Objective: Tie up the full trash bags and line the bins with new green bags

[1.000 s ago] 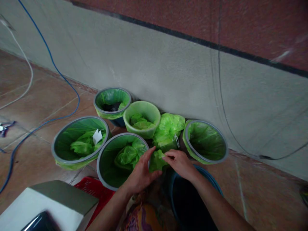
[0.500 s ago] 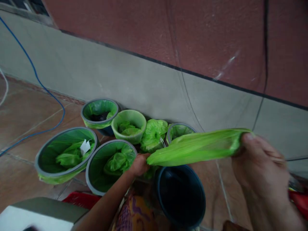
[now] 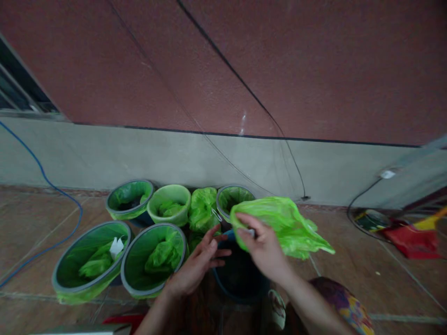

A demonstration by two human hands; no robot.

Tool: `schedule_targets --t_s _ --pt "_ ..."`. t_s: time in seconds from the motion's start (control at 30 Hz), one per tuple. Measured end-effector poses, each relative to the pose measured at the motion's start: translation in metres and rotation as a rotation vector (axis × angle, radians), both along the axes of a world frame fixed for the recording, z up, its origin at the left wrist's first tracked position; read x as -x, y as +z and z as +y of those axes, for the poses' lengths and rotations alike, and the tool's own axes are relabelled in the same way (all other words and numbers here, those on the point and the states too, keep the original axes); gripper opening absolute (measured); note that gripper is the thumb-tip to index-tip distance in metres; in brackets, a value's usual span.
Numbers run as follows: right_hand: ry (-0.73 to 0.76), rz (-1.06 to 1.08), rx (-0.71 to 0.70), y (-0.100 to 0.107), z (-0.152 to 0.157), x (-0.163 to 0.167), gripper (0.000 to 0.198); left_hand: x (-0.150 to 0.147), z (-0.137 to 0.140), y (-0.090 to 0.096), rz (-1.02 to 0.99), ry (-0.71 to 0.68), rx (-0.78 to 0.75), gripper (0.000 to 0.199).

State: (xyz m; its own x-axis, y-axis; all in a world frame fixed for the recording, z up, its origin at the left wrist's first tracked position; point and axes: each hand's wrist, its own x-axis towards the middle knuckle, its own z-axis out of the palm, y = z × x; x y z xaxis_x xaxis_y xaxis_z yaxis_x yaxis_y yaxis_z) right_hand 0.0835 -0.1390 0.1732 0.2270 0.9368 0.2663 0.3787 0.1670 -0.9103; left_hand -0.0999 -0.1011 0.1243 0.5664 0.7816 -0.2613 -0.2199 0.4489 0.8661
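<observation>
A thin bright green plastic bag [image 3: 282, 221] is gripped near its mouth by my right hand [image 3: 263, 246], and its loose end hangs out to the right. My left hand [image 3: 202, 258] has its fingers spread, with nothing in them, just left of the bag. Below both hands stands a dark blue bin [image 3: 240, 279] with no liner at its rim. Left of my left hand is a grey-rimmed bin [image 3: 153, 228], lined in green with a crumpled green bag inside.
More lined bins stand nearby: an oval one [image 3: 57, 279] holding a white paper piece, one at back left [image 3: 111, 211], a pale green one [image 3: 186, 209] and one by the wall [image 3: 223, 193]. A bunched green bag [image 3: 202, 209] sits between. A red dustpan [image 3: 414, 239] lies right; a blue cable [image 3: 42, 172] left.
The bag was stretched between both hands. Now my left hand has let go and opened, while my right hand has drawn leftward over the dark blue bin. The view has turned right.
</observation>
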Motion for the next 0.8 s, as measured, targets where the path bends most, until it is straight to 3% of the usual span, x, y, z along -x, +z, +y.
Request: schedule_targets --t_s 0.07,0.13,0.23,0.3,0.4,0.47,0.53,0.67,0.8 --pt "0.251 -0.21 0.055 -0.005 -0.021 0.032 0.039 -0.015 -0.033 0.011 -0.118 0.056 0.166 0.052" --pt "0.331 -0.279 0.091 -0.009 -0.046 0.047 0.043 -0.021 -0.054 0.015 -0.122 0.196 0.259 0.038" --pt "0.404 -0.279 0.065 -0.012 -0.085 0.043 0.037 -0.017 -0.07 0.018 -0.063 0.365 0.288 0.025" --pt "0.379 -0.266 0.016 -0.01 -0.106 0.029 0.031 -0.011 -0.077 0.021 -0.027 0.424 0.237 0.021" --pt "0.154 -0.247 -0.016 -0.002 -0.125 0.003 0.027 -0.004 -0.091 0.03 0.067 0.455 0.068 0.019" --pt "0.017 -0.257 -0.025 0.008 -0.131 -0.016 0.027 -0.002 -0.1 0.042 0.154 0.344 -0.063 0.02" --pt "-0.006 -0.272 -0.062 0.02 -0.134 -0.032 0.032 -0.001 -0.108 0.059 0.247 0.119 -0.195 0.019" --pt "0.217 -0.236 -0.075 0.042 -0.135 -0.045 0.05 -0.003 -0.115 0.096 0.408 -0.258 -0.482 0.015" --pt "0.508 -0.132 0.002 0.047 -0.131 -0.038 0.05 -0.008 -0.114 0.116 0.577 -0.385 -0.672 0.018"
